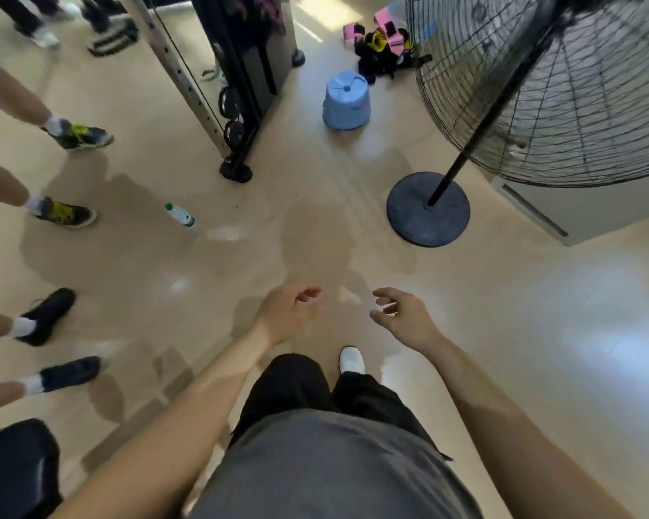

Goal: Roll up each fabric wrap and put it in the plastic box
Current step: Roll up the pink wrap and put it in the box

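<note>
The left hand (289,312) and right hand (405,316) hang loosely curled and empty, so best walk to the pink, black and yellow heap of fabric wraps (384,43) and lift one by its end.

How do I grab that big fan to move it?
Probably hold the fan by its thin black pole, just above the round base, coming from the open floor on the left. The pole is bare there; the wire cage overhangs the right.
</note>
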`<state>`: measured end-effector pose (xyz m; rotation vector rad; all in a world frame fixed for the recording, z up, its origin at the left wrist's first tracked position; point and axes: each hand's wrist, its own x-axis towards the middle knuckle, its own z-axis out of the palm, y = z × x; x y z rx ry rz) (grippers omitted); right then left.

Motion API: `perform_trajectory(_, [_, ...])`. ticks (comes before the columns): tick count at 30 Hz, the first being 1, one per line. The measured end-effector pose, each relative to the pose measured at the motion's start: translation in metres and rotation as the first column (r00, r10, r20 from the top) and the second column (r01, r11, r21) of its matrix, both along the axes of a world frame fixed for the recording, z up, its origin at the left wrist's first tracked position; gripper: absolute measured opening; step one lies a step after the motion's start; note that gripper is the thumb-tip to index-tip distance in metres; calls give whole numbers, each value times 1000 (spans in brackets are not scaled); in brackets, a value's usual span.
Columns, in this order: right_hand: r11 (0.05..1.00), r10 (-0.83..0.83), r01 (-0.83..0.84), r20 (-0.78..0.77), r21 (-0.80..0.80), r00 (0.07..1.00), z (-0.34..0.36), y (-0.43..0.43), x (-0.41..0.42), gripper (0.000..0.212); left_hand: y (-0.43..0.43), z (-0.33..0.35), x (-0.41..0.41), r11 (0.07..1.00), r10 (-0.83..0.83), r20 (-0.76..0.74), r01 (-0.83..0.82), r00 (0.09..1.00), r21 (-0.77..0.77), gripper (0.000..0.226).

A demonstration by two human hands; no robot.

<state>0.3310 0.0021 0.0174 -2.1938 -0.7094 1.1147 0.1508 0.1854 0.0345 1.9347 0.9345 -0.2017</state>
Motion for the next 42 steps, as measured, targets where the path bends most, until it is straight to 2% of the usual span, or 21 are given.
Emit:
perform_trajectory(7, [1000,28,-28,58,1,998,8,110,74,41,104,-3,47,986,158,29,-156,987,-65,28])
perform_trajectory(16, [999,26,-23,63,-41,998,17,296,137,42,286,-14,119,979,168,38,-163,985,-124,26])
perform_trajectory(24, [999,-30,31,33,-38,999,26,414,197,42,429,-11,198,997,18,16,-17,1000,-72,31])
perform_trajectory(32, [997,-71,71,-32,-11,997,7,523,294,44,536,-7,303,992,-124,-62,125,990,20,33])
perform_trajectory(38, [998,-47,44,-70,-45,996,2,591,370,48,604,-1,383,993,-110,-82,113,991,31,34])
perform_trajectory(42, [997,-46,41,-66,-70,997,8,637,421,43,649,1,440,989,-142,-37,144,989,45,32])
